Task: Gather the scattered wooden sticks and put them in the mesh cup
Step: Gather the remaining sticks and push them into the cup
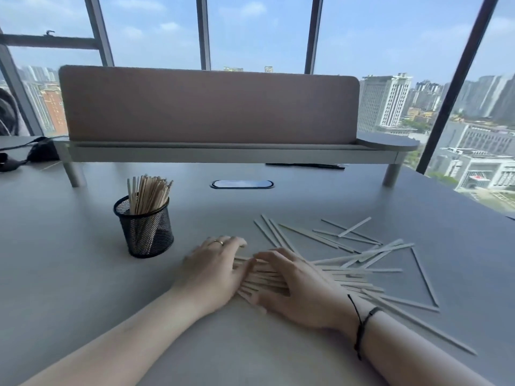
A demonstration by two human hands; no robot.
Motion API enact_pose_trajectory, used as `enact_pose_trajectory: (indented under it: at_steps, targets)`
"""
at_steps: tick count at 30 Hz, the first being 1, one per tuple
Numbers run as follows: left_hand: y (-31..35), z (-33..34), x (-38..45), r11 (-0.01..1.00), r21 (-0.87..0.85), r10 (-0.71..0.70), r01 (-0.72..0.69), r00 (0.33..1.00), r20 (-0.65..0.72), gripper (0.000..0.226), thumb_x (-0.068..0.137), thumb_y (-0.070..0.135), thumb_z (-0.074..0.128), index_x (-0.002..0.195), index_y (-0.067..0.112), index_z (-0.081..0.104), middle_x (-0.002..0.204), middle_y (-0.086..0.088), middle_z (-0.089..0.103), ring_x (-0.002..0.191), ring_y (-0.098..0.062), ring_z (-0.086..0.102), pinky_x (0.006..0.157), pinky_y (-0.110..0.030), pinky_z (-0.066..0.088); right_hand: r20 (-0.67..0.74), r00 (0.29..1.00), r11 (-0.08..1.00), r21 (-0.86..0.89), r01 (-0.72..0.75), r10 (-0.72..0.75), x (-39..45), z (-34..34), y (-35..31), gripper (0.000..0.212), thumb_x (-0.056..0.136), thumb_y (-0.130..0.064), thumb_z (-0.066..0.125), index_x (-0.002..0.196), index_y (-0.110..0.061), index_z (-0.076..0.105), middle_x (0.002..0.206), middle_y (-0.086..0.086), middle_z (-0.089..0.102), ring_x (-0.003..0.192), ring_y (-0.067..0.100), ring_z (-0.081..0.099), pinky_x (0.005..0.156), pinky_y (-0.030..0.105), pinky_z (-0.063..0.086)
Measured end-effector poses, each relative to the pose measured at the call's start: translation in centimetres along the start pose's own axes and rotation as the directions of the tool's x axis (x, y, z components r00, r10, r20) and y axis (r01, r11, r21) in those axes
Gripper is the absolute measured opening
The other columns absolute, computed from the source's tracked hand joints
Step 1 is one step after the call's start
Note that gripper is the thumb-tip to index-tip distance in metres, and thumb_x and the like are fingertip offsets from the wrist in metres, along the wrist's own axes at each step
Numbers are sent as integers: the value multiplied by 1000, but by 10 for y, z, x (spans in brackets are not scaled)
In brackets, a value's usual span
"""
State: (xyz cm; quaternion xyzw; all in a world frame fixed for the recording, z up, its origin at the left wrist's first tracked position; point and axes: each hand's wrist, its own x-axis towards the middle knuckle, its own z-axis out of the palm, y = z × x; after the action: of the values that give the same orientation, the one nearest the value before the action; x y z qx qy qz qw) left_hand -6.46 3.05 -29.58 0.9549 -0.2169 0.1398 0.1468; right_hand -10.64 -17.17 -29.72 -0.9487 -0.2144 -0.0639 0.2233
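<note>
We are at the gathering step. Our left hand [214,270] and right hand [295,288] lie flat in the lower middle of the frame, fingers spread and pressing on a bunch of wooden sticks [267,277] between them. More loose sticks [348,246] lie scattered to the right on the gray table [83,288]. The mesh cup [145,229] stands at the left middle, just beside our left hand, already holding many sticks. Next, we think, we must push the bunch tight, curl our fingers round it, and lift it to the cup.
</note>
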Motion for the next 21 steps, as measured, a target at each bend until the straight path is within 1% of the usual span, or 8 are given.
enact_pose_trajectory:
  at_steps: [2, 4, 8, 10, 12, 13, 16, 21]
  targets:
    - [5, 4, 8, 1000, 3, -19, 19, 998, -62, 41, 94, 57, 44, 123, 31, 58, 116, 11, 67, 113, -21, 58, 85, -36, 45, -29, 1000, 996, 90, -6, 9, 4, 1, -1, 61, 79, -67, 52, 134, -44, 42, 131, -16, 51, 120, 8, 52, 101, 31, 43]
    - [8, 7, 15, 999, 27, -21, 24, 994, -105, 35, 96, 53, 48, 120, 30, 60, 107, 7, 69, 107, -22, 61, 81, -36, 45, -56, 998, 993, 118, -21, 28, 4, -1, 0, 57, 81, -69, 51, 132, -44, 44, 127, -16, 53, 116, 8, 55, 97, 33, 46]
    - [2, 12, 18, 999, -35, -13, 8, 991, -131, 56, 91, 73, 33, 110, 31, 63, 98, 12, 67, 100, -17, 62, 78, -35, 46, -199, 971, 991, 9, -131, 130, 4, -13, 12, 58, 84, -72, 50, 133, -42, 47, 132, -16, 53, 124, 9, 47, 102, 27, 37]
    - [-2, 8, 15, 996, -78, 46, -49, 998, -40, 71, 83, 86, 24, 117, 36, 60, 113, 18, 63, 112, -10, 57, 89, -34, 45, -264, 936, 966, -43, -254, 234, 7, -20, 21, 60, 87, -71, 47, 137, -38, 47, 139, -13, 51, 129, 12, 41, 110, 30, 29]
    - [-4, 1, 10, 993, -53, 108, -101, 982, 153, 82, 75, 92, 31, 137, 41, 47, 141, 24, 44, 133, -4, 37, 103, -31, 34, -217, 919, 932, -82, -352, 328, 9, -22, 29, 63, 89, -74, 38, 139, -36, 46, 144, -10, 50, 135, 13, 36, 114, 34, 22]
    - [-4, -3, 9, 993, -33, 116, -111, 963, 242, 89, 71, 94, 37, 145, 44, 36, 151, 25, 30, 141, -2, 24, 109, -32, 28, -178, 927, 926, -133, -354, 329, 10, -20, 32, 64, 88, -76, 33, 135, -36, 49, 144, -11, 51, 137, 11, 35, 116, 36, 20]
    - [-1, -10, 11, 996, -15, 87, -87, 930, 357, 109, 61, 95, 47, 153, 47, 13, 164, 21, 3, 150, -3, 2, 118, -34, 14, -101, 965, 941, -219, -258, 241, 13, -12, 33, 63, 88, -77, 25, 120, -32, 55, 140, -19, 51, 136, 3, 35, 116, 40, 17]
    - [-6, -5, 22, 997, -32, 79, -72, 930, 360, 116, 59, 96, 50, 155, 47, 6, 163, 23, -7, 151, -3, -6, 120, -33, 4, -58, 996, 981, -181, -74, 65, 19, -8, 30, 56, 91, -70, 35, 131, -36, 54, 143, -21, 51, 131, 1, 43, 110, 30, 32]
